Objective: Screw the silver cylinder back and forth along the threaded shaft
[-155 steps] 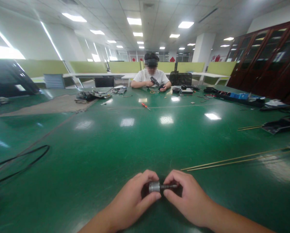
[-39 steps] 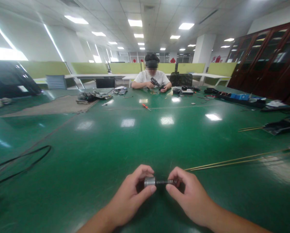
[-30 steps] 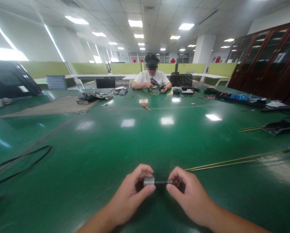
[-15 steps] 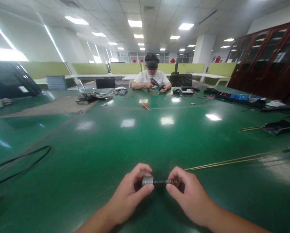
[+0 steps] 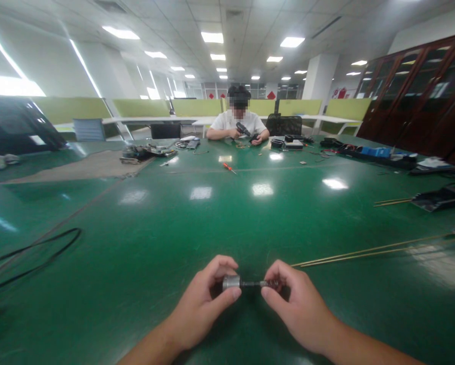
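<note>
Low in the middle of the view, both hands hold one small part: a silver metal cylinder [image 5: 232, 282] with a thin dark shaft [image 5: 251, 284] running out to the right. My left hand [image 5: 201, 298] is closed around the cylinder, thumb in front and fingers behind. At the shaft's other end, my right hand [image 5: 300, 306] pinches a ridged, darker section [image 5: 270, 284] between thumb and fingertips. The part lies level, just over the green tabletop [image 5: 166, 223]. Its exact kind cannot be made out.
Thin brass-coloured rods [image 5: 356, 255] lie right of my right hand. A black cable loop [image 5: 52, 241] is at left. Further off are a red screwdriver [image 5: 227, 166], electronic parts [image 5: 147, 151], and a seated person [image 5: 239, 121] holding a dark power tool. A black tray [image 5: 387, 157] stands far right.
Hardly anything differs. Both hands keep the same hold on the cylinder and shaft; the right fingers have shifted very slightly. The person opposite has tipped their head down.
</note>
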`<state>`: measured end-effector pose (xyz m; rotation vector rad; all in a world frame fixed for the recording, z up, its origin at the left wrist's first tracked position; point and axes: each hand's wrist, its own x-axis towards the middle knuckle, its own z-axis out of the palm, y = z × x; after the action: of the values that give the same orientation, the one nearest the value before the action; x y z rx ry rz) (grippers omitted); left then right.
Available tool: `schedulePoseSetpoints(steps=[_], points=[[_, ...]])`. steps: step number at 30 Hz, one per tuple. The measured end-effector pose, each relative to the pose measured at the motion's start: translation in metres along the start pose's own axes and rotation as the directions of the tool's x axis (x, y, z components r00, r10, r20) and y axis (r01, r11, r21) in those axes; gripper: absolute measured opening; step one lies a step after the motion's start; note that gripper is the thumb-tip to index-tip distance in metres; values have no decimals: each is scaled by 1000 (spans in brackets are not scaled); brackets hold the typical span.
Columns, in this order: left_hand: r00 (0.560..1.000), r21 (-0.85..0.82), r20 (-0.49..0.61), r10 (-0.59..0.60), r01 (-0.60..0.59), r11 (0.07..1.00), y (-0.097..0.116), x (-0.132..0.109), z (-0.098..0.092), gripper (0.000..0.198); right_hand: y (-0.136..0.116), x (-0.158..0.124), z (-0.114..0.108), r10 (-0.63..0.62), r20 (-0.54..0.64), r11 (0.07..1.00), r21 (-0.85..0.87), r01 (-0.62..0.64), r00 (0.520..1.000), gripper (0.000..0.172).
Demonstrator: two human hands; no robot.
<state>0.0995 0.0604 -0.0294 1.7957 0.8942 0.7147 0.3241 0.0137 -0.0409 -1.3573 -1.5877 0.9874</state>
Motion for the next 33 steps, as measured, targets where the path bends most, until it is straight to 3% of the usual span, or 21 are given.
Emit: schedulePoseSetpoints(steps=[8,15,22,27,33], points=[[1000,-31,-11,-9,9,999,-1,3,0,30,-1,0,-2,8,-16,1000,8,-8,1000,7],[981,-310,-148,-127,77,948,-8,10,-2,35,2,2,-1,22,-24,999,40,-21,999,7],[915,-355,-348,-204,73,932,-16,18,-10,48,3,3,3,19,4,992,124,-20,1000,9],[875,-506,-428,-226,-25,862,-20,22,-8,35,1,3,4,24,24,990,142,-27,999,8],[851,-364,-483,-208,22,931,-20,23,-7,54,0,1,4,11,44,989,144,-17,999,6]])
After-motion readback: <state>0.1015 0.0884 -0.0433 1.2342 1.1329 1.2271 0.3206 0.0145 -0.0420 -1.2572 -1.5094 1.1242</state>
